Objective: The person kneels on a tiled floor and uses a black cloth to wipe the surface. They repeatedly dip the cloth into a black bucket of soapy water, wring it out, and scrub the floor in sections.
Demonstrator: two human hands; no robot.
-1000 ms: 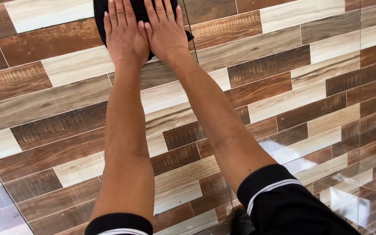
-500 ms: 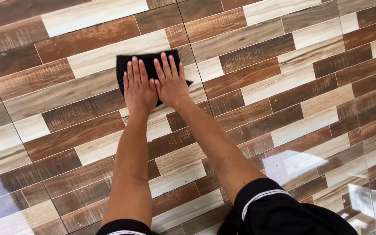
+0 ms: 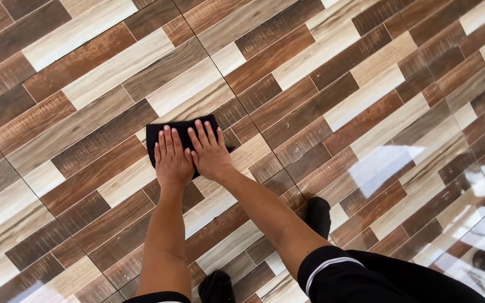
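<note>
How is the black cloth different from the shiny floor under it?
The black cloth is plain, dark and dull; the floor has brown, tan and cream wood-look planks and shines with glare. The cloth is small and partly covered by the left hand and right hand; the floor fills the view. Both lie flat.

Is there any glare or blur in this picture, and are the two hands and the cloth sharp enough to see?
Head view: bright window-like glare lies on the glossy wood-pattern tiled floor at the right and lower right, washing out the tiles there; the left hand, the right hand and the flat black cloth under them are sharp and evenly lit; the tile lines look slanted.
</note>
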